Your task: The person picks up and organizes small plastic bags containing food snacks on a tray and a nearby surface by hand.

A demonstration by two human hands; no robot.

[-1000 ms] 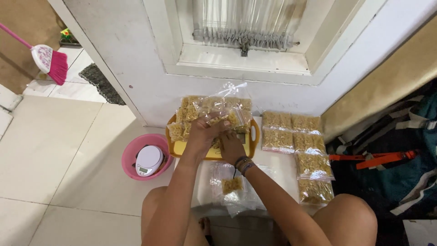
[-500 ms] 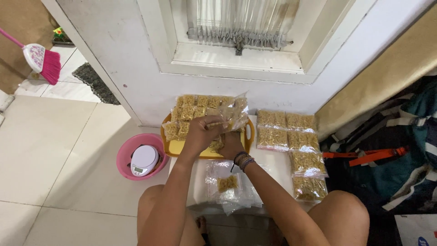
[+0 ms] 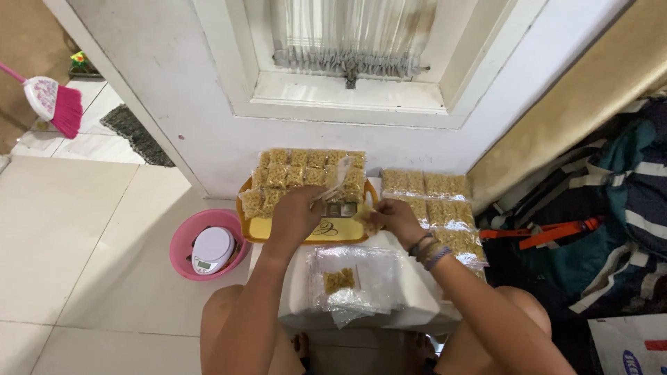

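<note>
Head view: looking down past bare knees to a low white surface (image 3: 410,305) set against a white door (image 3: 208,104).
Left hand (image 3: 295,215): over the yellow tray (image 3: 326,232), fingers curled round the lower edge of a clear plastic packet (image 3: 338,186) — closed on it.
Right hand (image 3: 390,219): at the tray's right edge, fingers bent about a small clump of yellow snack; wrist banded with dark bracelets (image 3: 427,250). Grip closed, though exactly what is pinched — snack alone or packet corner too — cannot be told.
Clear plastic packet: raised between both hands, above the tray's middle, partly see-through against the rows behind.
Yellow tray: on the far end of the white surface, close to the door; filled at the back and left with rows of sealed snack packets (image 3: 292,167).
Stack at right (image 3: 434,201): more sealed packets of the same yellow snack, laid in rows just beside the tray, running toward the right knee.
Loose bags (image 3: 354,278): a pile of clear bags on the white surface nearer the body, one holding a small portion of snack.
Pink basin (image 3: 182,243): on the tiled floor left of the tray, a white kitchen scale (image 3: 212,250) inside it.
Far left: pink broom (image 3: 52,104) and a dark mat (image 3: 135,132) on the floor.
Right side: dark bags with an orange strap (image 3: 549,232).
</note>
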